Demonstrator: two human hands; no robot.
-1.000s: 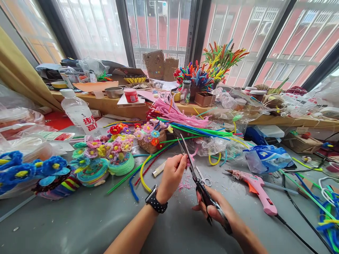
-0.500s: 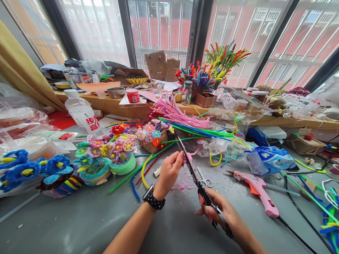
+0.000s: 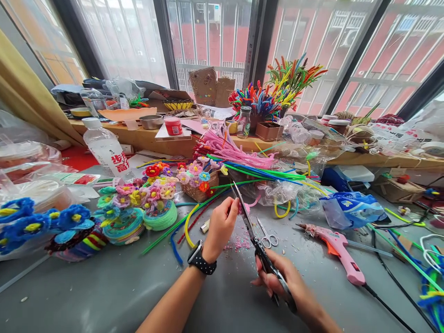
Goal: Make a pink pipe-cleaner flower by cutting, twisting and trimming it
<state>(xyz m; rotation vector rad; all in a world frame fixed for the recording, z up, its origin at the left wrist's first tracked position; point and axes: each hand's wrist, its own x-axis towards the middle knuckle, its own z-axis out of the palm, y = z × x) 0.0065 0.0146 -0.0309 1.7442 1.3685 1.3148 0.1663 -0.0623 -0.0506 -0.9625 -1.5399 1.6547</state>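
Many clippings point(image 3: 239, 244) dot the desk point(image 3: 128, 289), but trimming seems unfinished: left hand point(image 3: 219, 227) apparently pinching a pink stem point(image 3: 255, 202), right hand's point(image 3: 286, 274) grip wrapped round scissors point(image 3: 257, 245).

daylight reaches you brightly through the windows point(image 3: 121, 37), washing them pale and leaving a soft sheen on your grey table point(image 3: 104, 296). the shadows around you are faint. your left hand point(image 3: 219, 226) looks fairly crisp, your right hand point(image 3: 288, 269) slightly blurred; toward the edges, your wide view tilts the dark window frames point(image 3: 357, 58).
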